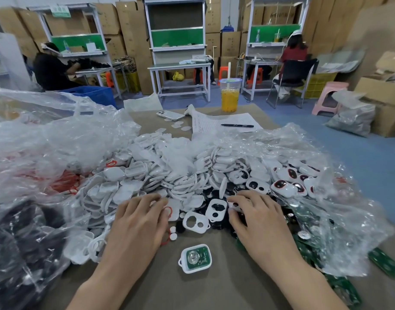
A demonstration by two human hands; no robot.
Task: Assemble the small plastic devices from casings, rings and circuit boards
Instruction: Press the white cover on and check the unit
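We had both hands at the casing pile [169, 171].
Left hand [138, 220] rested relaxed fingers on a red ring [168, 211]; right hand [259, 222] perhaps pinched a white part [233, 205]; a board-fitted casing [195, 258] lay lower centre.

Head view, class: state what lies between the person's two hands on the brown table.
Two white plastic two-hole casing covers lie between the left hand and right hand, among scattered small black round parts; the head view shows it.
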